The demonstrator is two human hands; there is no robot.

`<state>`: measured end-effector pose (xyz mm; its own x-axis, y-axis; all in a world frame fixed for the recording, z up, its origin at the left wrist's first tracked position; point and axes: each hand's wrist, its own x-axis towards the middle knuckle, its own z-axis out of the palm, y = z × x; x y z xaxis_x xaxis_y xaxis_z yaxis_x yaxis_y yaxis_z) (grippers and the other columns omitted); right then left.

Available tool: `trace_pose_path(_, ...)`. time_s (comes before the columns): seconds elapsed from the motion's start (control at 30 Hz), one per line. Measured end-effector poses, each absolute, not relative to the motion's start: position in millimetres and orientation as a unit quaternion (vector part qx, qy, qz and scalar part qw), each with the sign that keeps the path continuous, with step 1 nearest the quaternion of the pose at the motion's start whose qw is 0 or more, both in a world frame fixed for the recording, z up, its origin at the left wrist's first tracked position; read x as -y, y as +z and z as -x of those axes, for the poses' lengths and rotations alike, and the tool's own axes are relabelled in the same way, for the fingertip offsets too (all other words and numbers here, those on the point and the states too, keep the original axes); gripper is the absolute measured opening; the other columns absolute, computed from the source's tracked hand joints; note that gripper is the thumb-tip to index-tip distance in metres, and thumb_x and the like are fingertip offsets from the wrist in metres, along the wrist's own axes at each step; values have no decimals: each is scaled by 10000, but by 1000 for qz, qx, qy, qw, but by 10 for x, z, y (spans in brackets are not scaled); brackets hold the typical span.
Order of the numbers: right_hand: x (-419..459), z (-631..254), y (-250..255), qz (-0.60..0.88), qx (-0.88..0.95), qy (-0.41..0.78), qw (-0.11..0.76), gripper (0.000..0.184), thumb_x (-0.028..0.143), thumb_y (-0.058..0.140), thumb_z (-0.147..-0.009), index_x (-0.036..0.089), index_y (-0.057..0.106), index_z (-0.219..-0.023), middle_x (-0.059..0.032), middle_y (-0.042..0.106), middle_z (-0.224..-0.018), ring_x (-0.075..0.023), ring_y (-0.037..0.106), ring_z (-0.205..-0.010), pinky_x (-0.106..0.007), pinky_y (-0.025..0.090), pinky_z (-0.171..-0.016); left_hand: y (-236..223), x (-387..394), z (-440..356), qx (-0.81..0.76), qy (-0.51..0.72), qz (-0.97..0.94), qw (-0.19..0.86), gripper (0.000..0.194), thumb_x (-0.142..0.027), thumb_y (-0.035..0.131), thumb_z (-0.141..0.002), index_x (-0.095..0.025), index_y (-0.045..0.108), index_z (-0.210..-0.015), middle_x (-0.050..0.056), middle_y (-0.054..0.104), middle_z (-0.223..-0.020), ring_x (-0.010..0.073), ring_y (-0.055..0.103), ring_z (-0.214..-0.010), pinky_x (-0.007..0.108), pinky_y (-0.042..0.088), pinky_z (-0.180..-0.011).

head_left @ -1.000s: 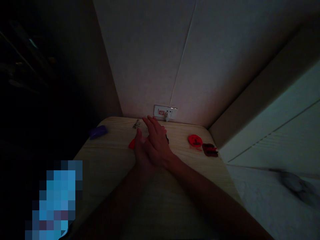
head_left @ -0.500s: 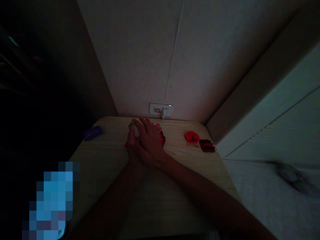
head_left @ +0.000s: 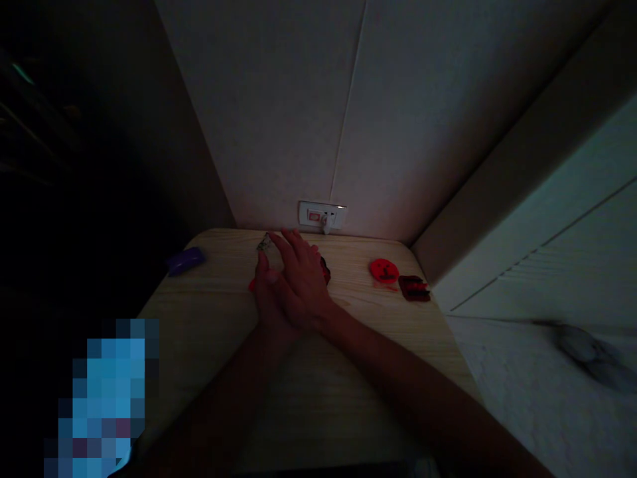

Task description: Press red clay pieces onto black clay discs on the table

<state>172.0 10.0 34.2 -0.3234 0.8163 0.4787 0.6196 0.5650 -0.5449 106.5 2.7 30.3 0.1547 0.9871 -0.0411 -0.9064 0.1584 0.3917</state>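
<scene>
My right hand (head_left: 301,272) lies across the top of my left hand, its fingers stretched out and a little apart. Under it, my left hand (head_left: 269,292) rests low over the tabletop, thumb extended; most of its fingers are covered, with tips showing at the right. A red thing with a dark edge (head_left: 325,269) sticks out beside the hands on the right, and a bit of red (head_left: 251,285) shows on the left. What lies beneath the palms is hidden. Just beyond the left thumb is a small dark-patterned piece (head_left: 263,242).
On the wooden tabletop (head_left: 209,305) lie a purple packet (head_left: 186,260), a round red piece with dark marks (head_left: 384,271) and a dark red piece with black strips (head_left: 415,288). A wall socket (head_left: 322,215) with a plug sits behind. A pale bed-like surface (head_left: 517,385) adjoins on the right.
The hands remain stacked in nearly the same spot. My right hand has shifted slightly, and more of the dark-patterned piece shows. The view has moved a little.
</scene>
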Motion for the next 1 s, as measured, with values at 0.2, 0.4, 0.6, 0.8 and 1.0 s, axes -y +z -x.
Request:
trace_pose_path(0.2,-132,-1768,309,437,803,134,383,610,464,359,-1034,160,355,-1563,-155,361,-1638,-278,238,-1562,-521,200,-1267,282,29,-1051,-119,619,-174,757,532,-658,374,-968,-342,668,-1278,23,658,-1374,245,459,-1456,459,453,-1142)
trace_pose_path(0.4,-177,-1781,267,441,798,130,390,611,471,358,-1036,206,312,-1584,-123,351,-1652,-251,212,-1576,-516,203,-1272,337,69,-1079,-141,611,-156,764,537,-646,358,-965,-361,634,-1326,25,651,-1391,284,477,-1440,499,480,-1112)
trace_pose_path(0.6,-349,-1860,258,443,779,182,404,611,522,276,-1067,258,272,-1617,-91,396,-1636,-259,255,-1566,-524,268,-1255,370,-12,-999,-148,576,-115,795,688,-725,467,-893,-240,612,-1358,98,624,-1427,338,478,-1436,490,464,-1129)
trace_pose_path(0.8,-422,-1970,401,428,737,208,481,616,543,154,-1072,274,319,-1600,-110,575,-1487,-291,416,-1483,-548,415,-1153,446,-48,-907,-159,563,-79,807,838,-756,427,-888,-98,575,-1384,194,662,-1348,372,479,-1429,491,452,-1139)
trace_pose_path(1.0,-179,-1832,486,421,808,108,398,642,526,347,-1026,156,375,-1550,-178,375,-1619,-324,249,-1550,-562,234,-1239,377,26,-1056,-97,562,-161,805,609,-642,324,-993,-276,546,-1426,71,594,-1463,269,373,-1512,488,331,-1211)
